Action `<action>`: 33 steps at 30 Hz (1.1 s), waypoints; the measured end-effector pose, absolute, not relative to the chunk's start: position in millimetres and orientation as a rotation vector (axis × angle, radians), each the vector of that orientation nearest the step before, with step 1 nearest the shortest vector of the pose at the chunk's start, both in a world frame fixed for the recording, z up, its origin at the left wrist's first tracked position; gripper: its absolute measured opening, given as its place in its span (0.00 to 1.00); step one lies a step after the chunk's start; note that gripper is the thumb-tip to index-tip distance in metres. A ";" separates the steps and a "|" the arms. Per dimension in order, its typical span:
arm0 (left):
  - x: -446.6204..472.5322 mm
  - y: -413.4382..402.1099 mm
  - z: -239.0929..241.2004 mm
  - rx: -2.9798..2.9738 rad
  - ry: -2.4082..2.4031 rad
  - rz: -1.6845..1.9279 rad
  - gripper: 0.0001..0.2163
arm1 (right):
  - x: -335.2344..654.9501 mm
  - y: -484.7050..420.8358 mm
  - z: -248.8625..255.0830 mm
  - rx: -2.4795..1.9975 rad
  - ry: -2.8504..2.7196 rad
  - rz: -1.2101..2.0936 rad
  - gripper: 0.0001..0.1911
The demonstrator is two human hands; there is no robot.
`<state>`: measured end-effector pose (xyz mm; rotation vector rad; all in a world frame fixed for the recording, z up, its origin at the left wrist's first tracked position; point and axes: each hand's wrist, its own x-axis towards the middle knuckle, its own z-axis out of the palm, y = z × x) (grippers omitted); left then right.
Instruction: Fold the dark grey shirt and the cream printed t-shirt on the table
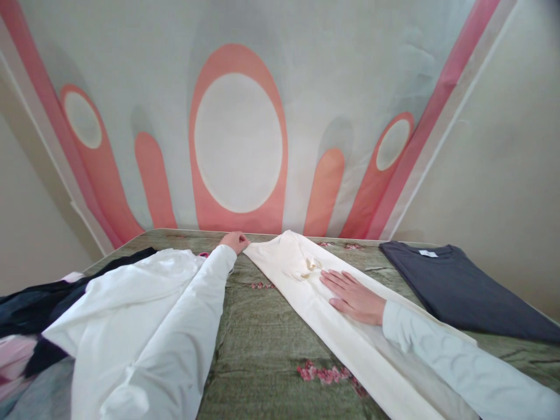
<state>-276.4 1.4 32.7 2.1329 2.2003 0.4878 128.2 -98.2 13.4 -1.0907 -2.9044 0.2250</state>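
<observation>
A long cream garment (297, 291) lies folded lengthwise on the table, running from the far edge toward me at the right. Whether it is a shirt or trousers I cannot tell. My left hand (236, 241) is closed in a pinch at its far left corner. Fingers stretched, my right hand (354, 297) rests flat on the garment's upper part. A small bunched, yellowish patch (310, 265) shows just beyond those fingertips. The near end runs out of view beneath my right sleeve.
A green patterned cloth (258, 344) covers the table. At left, a white garment (118, 309) lies on a pile with black clothes (39, 306) and pink clothes (15, 356). A folded dark grey T-shirt (455, 286) lies at right. Behind stands a patterned backdrop (238, 221).
</observation>
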 end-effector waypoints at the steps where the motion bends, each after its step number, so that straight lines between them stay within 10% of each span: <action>1: -274.8 2.0 30.8 2.163 2.151 0.488 0.11 | 128.1 -99.7 12.1 -1.110 -2.897 0.212 0.29; 33: -281.5 -1.9 25.4 2.047 2.539 0.368 0.13 | 153.8 -68.0 -1.4 -1.350 -2.684 0.093 0.28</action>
